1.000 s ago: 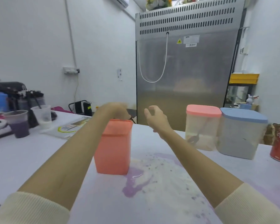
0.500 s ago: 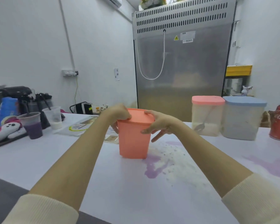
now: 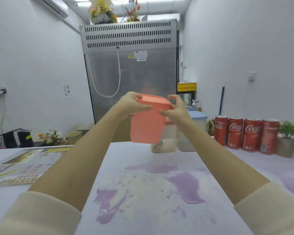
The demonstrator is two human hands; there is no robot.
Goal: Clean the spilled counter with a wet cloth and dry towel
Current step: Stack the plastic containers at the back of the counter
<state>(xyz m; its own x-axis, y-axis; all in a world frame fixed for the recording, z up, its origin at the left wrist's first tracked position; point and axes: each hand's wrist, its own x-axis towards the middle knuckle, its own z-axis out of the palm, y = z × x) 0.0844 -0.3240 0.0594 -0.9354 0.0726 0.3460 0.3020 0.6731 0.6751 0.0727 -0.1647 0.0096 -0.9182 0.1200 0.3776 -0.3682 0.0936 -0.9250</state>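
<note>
An orange lidded container (image 3: 147,123) is lifted above the white counter (image 3: 255,168), tilted a little. My left hand (image 3: 131,106) grips its upper left side near the lid. My right hand (image 3: 176,110) holds the lid's right corner with curled fingers. Below, a purple liquid spill (image 3: 185,185) mixed with pale powder (image 3: 143,187) spreads over the counter's middle. No cloth or towel is in view.
Two clear containers, one with a pink lid (image 3: 166,143) and one with a blue lid (image 3: 196,122), stand behind the lifted one. Several red cola cans (image 3: 244,133) and a potted plant (image 3: 288,139) line the right. Printed sheets (image 3: 24,163) lie left. A steel refrigerator (image 3: 131,73) stands beyond.
Both hands took hold of the orange container and raised it off the counter, moving it to the right toward the lidded containers. The spot where it stood now shows spill.
</note>
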